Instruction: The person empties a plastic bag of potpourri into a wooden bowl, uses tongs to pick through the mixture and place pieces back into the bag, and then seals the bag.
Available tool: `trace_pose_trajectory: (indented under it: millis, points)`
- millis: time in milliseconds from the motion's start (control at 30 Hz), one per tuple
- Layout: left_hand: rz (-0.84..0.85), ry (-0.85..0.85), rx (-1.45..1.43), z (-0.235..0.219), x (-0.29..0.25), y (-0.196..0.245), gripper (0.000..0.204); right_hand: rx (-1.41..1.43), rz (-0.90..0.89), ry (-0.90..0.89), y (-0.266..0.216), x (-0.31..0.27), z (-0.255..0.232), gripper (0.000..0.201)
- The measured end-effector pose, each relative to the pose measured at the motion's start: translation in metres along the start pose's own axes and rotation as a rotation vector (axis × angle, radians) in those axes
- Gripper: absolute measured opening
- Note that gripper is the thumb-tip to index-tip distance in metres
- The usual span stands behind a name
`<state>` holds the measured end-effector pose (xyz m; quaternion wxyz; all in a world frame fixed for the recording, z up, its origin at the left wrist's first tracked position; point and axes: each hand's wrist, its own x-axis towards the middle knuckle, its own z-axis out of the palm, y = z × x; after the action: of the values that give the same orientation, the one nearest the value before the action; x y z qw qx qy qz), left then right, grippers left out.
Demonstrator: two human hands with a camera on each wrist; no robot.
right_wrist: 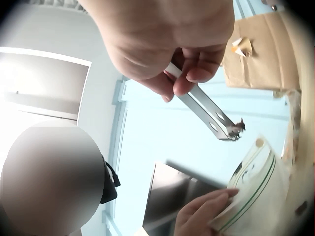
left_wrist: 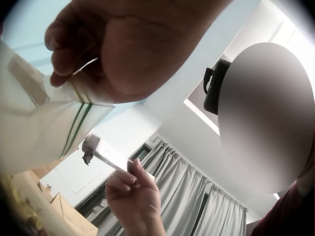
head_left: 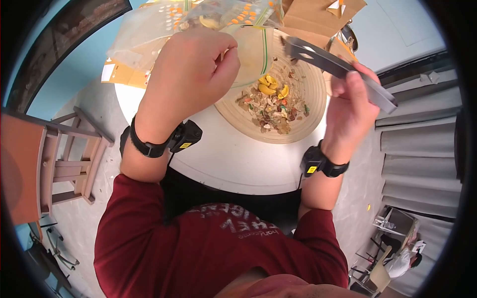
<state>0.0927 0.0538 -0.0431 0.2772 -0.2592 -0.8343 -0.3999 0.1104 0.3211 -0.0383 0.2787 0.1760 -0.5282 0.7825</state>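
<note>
My left hand (head_left: 196,69) pinches the edge of a clear zip bag (left_wrist: 49,128) with green lines along its mouth. The bag hangs over the back of a round wooden tray (head_left: 232,121). On the tray lies a loose heap of dried flakes and petals (head_left: 276,116), with several yellow curved pieces (head_left: 267,88) at its back. My right hand (head_left: 350,107) grips metal tongs (head_left: 328,62) between thumb and fingers, above the tray's right side. Between the tong tips sits a small dark shrivelled piece (right_wrist: 237,129), near the bag's mouth in the right wrist view.
More clear bags with orange and white dots (head_left: 181,17) lie at the back of the white table (head_left: 213,171). A brown paper bag (head_left: 313,20) stands behind the tray. To the left is a wooden stool (head_left: 74,164); grey curtains (head_left: 417,149) hang to the right.
</note>
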Motion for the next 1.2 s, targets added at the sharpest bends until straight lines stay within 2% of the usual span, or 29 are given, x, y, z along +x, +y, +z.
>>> trace_pose_trajectory:
  millis: [100,233,367,400,533,633,833,1200]
  points:
    - [0.019,-0.004,0.034,-0.001,-0.002,-0.003,0.012,-0.183,0.054,-0.097,0.006,-0.009,0.013,0.03]
    - [-0.007,0.127,0.065,-0.005,-0.003,-0.008,0.015,-0.134,0.01,0.125,-0.001,0.004,0.003,0.032]
    - [-0.15,0.238,0.041,-0.011,-0.002,-0.004,0.018,-0.634,-0.008,0.115,0.007,0.016,-0.012,0.034]
    - [-0.158,0.258,0.026,-0.011,-0.002,-0.004,0.018,-0.832,0.069,0.036,0.007,0.019,-0.019,0.033]
    - [-0.19,0.293,-0.016,-0.012,-0.002,-0.004,0.018,-0.76,0.36,-0.053,0.017,0.02,-0.023,0.025]
    - [-0.195,0.292,-0.033,-0.011,-0.002,-0.004,0.018,-0.812,0.357,-0.049,0.013,0.018,-0.016,0.024]
    - [-0.173,0.267,-0.017,-0.01,-0.001,-0.002,0.018,-1.061,0.222,-0.034,0.02,0.01,-0.017,0.028]
    - [-0.184,0.252,-0.077,-0.006,0.0,0.0,0.015,-0.869,0.314,-0.072,0.022,0.007,-0.016,0.013]
